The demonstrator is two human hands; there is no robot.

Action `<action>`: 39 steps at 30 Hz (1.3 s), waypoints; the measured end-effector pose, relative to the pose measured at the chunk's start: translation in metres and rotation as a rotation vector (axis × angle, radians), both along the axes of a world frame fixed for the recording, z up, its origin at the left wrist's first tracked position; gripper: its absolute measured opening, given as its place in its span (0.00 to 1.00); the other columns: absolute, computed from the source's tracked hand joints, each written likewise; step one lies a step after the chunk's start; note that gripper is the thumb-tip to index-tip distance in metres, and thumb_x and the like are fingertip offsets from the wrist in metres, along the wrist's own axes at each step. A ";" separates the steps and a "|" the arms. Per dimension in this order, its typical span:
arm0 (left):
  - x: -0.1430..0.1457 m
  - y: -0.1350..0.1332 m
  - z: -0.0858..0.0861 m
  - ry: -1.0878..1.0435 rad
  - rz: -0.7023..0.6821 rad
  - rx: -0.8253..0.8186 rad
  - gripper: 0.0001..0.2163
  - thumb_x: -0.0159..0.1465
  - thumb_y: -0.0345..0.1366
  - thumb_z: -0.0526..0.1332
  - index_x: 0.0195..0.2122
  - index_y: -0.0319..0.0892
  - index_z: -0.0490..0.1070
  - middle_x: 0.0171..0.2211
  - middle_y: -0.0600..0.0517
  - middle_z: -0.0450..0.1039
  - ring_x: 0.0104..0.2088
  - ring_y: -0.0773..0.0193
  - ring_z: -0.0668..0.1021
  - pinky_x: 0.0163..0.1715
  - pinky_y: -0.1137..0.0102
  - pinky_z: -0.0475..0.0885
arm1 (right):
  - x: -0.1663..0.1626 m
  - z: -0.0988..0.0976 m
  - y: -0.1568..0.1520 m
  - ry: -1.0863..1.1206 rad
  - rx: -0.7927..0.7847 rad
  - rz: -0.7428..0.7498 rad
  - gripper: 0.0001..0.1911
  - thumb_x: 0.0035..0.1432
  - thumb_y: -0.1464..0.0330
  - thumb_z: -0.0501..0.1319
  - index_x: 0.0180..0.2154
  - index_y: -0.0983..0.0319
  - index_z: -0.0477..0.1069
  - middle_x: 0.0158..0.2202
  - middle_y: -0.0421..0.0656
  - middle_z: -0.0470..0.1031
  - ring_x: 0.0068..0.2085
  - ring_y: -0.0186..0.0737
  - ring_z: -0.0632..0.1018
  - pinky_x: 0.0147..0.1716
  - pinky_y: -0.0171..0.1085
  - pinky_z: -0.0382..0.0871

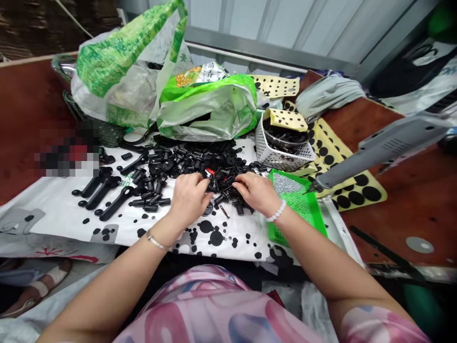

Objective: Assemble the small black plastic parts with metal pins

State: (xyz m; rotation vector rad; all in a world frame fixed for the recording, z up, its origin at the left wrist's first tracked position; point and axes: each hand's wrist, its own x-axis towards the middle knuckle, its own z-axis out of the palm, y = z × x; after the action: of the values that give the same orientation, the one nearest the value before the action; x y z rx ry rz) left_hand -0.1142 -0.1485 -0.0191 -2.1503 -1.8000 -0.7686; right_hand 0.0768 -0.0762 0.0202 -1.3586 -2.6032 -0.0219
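A heap of small black plastic parts [157, 183] lies on the white cloth, many of them short cylinders. My left hand [189, 195] is at the heap's near side, thumb and fingers closed around what looks like a small black plastic part. Across a short gap, my right hand [259, 193] has its fingertips pinched together over the heap; what they hold, if anything, is hidden. Near the left fingers, a small metal strip [224, 212] rests on the cloth. Several long black handle-shaped pieces [116, 204] lie to the left.
To the right stands a green basket [316, 214] with small silvery pieces [291, 185]. A grey electric screwdriver [378, 147] reaches in above it. Behind are a white basket [285, 159] of black parts, sheets of black dots [360, 190] and a green-and-white bag [210, 109].
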 end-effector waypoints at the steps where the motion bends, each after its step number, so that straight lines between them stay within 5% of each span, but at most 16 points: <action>1: 0.008 0.011 0.001 0.033 -0.031 -0.043 0.14 0.58 0.39 0.60 0.43 0.39 0.71 0.40 0.43 0.70 0.41 0.52 0.70 0.42 0.59 0.63 | 0.006 -0.001 -0.001 0.002 -0.003 0.003 0.12 0.61 0.63 0.54 0.40 0.60 0.73 0.37 0.43 0.76 0.37 0.40 0.76 0.33 0.36 0.63; 6: 0.020 0.044 -0.006 0.112 -0.072 -0.162 0.12 0.55 0.39 0.62 0.39 0.39 0.74 0.39 0.43 0.69 0.42 0.51 0.69 0.44 0.57 0.61 | 0.036 -0.005 -0.003 0.032 -0.024 -0.004 0.11 0.61 0.64 0.54 0.39 0.60 0.73 0.37 0.43 0.76 0.37 0.40 0.76 0.33 0.35 0.63; 14: 0.008 0.051 -0.002 -0.008 -0.170 -0.115 0.12 0.63 0.36 0.52 0.34 0.41 0.74 0.38 0.45 0.74 0.40 0.55 0.73 0.50 0.53 0.58 | 0.047 -0.004 0.003 0.017 -0.060 0.018 0.11 0.61 0.64 0.54 0.40 0.61 0.73 0.37 0.43 0.76 0.37 0.39 0.75 0.31 0.35 0.61; 16: 0.003 0.043 0.004 -0.249 -0.128 -0.098 0.12 0.63 0.38 0.52 0.35 0.40 0.73 0.37 0.45 0.75 0.39 0.57 0.75 0.49 0.54 0.61 | 0.037 -0.001 0.007 -0.008 -0.062 0.038 0.11 0.61 0.64 0.54 0.40 0.61 0.73 0.37 0.43 0.76 0.37 0.39 0.75 0.31 0.35 0.60; 21: -0.008 0.004 0.015 -1.230 -0.062 -0.242 0.14 0.61 0.44 0.54 0.36 0.37 0.69 0.28 0.47 0.76 0.30 0.59 0.79 0.36 0.63 0.73 | -0.006 0.001 0.023 -0.095 -0.049 0.127 0.12 0.62 0.63 0.52 0.42 0.58 0.71 0.41 0.42 0.74 0.40 0.39 0.74 0.33 0.34 0.61; 24: -0.017 -0.026 0.013 -1.568 -0.058 -0.354 0.13 0.58 0.43 0.58 0.36 0.37 0.67 0.26 0.47 0.77 0.27 0.59 0.79 0.34 0.63 0.74 | -0.030 0.000 0.036 -0.122 -0.044 0.136 0.12 0.62 0.64 0.53 0.42 0.59 0.72 0.41 0.44 0.74 0.40 0.40 0.75 0.34 0.35 0.61; 31: -0.045 -0.080 0.000 -1.785 0.090 -0.389 0.12 0.56 0.43 0.61 0.33 0.39 0.65 0.23 0.51 0.75 0.22 0.65 0.77 0.25 0.71 0.73 | -0.030 0.003 0.054 -0.189 -0.044 0.072 0.12 0.61 0.65 0.53 0.41 0.61 0.73 0.41 0.47 0.75 0.42 0.44 0.75 0.35 0.36 0.63; 39: -0.040 -0.089 -0.007 -1.710 0.038 -0.437 0.15 0.54 0.41 0.65 0.39 0.40 0.67 0.26 0.55 0.71 0.20 0.71 0.73 0.22 0.74 0.71 | 0.009 0.007 0.050 -0.232 -0.048 -0.027 0.12 0.60 0.66 0.54 0.41 0.60 0.73 0.40 0.46 0.76 0.41 0.43 0.75 0.36 0.37 0.63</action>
State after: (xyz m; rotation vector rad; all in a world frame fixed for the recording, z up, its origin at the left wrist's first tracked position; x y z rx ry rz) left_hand -0.1546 -0.2371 -0.0258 -1.4012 -2.6855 -2.9668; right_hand 0.0859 -0.0259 0.0274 -1.4893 -2.7894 -0.1301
